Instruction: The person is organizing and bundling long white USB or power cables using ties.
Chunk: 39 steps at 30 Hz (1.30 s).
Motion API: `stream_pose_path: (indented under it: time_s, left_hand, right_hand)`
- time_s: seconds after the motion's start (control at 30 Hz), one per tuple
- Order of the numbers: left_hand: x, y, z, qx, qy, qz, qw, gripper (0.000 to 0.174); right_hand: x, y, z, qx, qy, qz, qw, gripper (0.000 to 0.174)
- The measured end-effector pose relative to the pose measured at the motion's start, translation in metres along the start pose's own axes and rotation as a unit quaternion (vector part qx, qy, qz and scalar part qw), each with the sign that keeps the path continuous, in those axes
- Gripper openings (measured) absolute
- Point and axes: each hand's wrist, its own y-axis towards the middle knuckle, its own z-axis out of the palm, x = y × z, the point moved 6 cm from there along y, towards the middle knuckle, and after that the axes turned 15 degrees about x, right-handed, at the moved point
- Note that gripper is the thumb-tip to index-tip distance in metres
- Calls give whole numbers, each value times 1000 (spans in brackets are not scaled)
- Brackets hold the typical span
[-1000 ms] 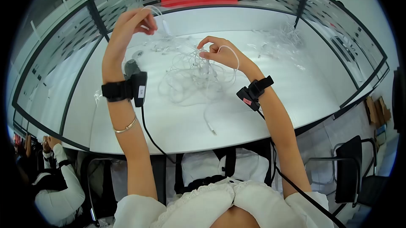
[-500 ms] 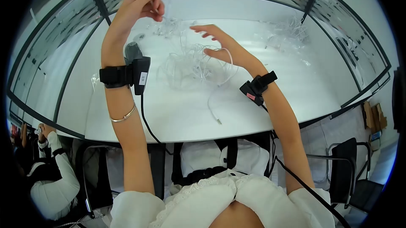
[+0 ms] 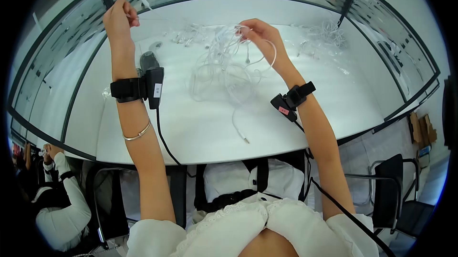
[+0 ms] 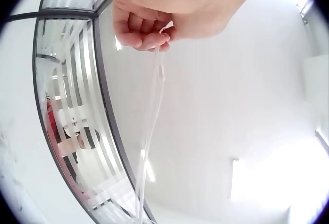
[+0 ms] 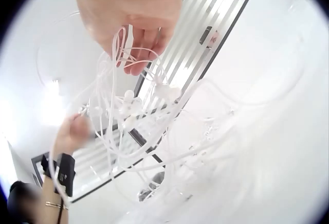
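Observation:
My left hand [image 3: 120, 21] is raised at the back left and pinches a white earphone cable [image 4: 150, 113] between thumb and fingertips. Two thin strands hang from that pinch in the left wrist view. At the back middle, my right hand [image 3: 267, 37] grips a tangled bunch of white earphones [image 3: 220, 49], whose loops droop toward the table. Several earbuds [image 5: 128, 103] dangle under the right fingers in the right wrist view. One cable end with a plug [image 3: 245, 139] lies near the table's front edge.
Another pile of white cables [image 3: 334, 35] lies at the back right, with small white pieces [image 3: 188, 35] at the back left. A grey object [image 3: 149, 60] stands beside the left wrist. Low glass partitions [image 3: 400, 49] ring the white table [image 3: 296, 123].
My left hand has moved outward to the left with its cable. My right hand opened away from the tangle, then closed on it and lifted it farther back.

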Motion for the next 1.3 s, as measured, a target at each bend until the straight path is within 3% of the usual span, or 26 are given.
stream_pose_path:
  time_s: [0.2,0.3,0.47,0.57,0.6,0.7,0.8,0.83,0.9,0.93,1.03,1.17,1.3]
  left_hand:
    - [12,6,-18,-54,-103,4,993,36]
    - [11,4,-30,-89,-119,5,989,32]
    - [8,6,-35,-70,-113,16,991,32]
    - [2,4,-29,-60,-90,22,994,30]
    - [2,6,-27,-45,-76,25,996,30]
    - [-6,5,-18,-10,-59,38,997,29]
    - [-20,2,-6,10,-68,55,996,30]
    - [-25,0,-2,27,-84,55,995,29]
    - [-33,0,-5,30,-96,80,992,29]
    - [-40,-3,-5,1,-87,95,992,32]
    - [-41,8,-17,-27,24,82,996,34]
    - [-28,28,-33,-37,182,48,981,35]
    - [-16,46,-48,22,274,104,956,35]
  right_hand:
    - [0,-4,-26,-43,57,-7,997,21]
    - [-10,-16,-54,-173,91,35,980,18]
    - [-39,-34,-94,-254,76,109,958,21]
    - [-46,-34,-98,-121,16,168,978,19]
    - [-45,-33,-97,-24,-52,218,974,31]
    - [-34,-42,-88,6,-142,217,966,45]
    - [-9,-42,-93,78,-137,188,970,53]
    - [10,-42,-94,40,-175,208,961,51]
    - [6,-40,-121,19,-122,194,973,49]
    - [12,-38,-132,-35,-69,213,974,46]
    - [36,-43,-173,-112,-5,217,970,45]
    - [52,-53,-229,-232,-49,182,954,48]
    - [45,-68,-281,-274,33,142,951,45]
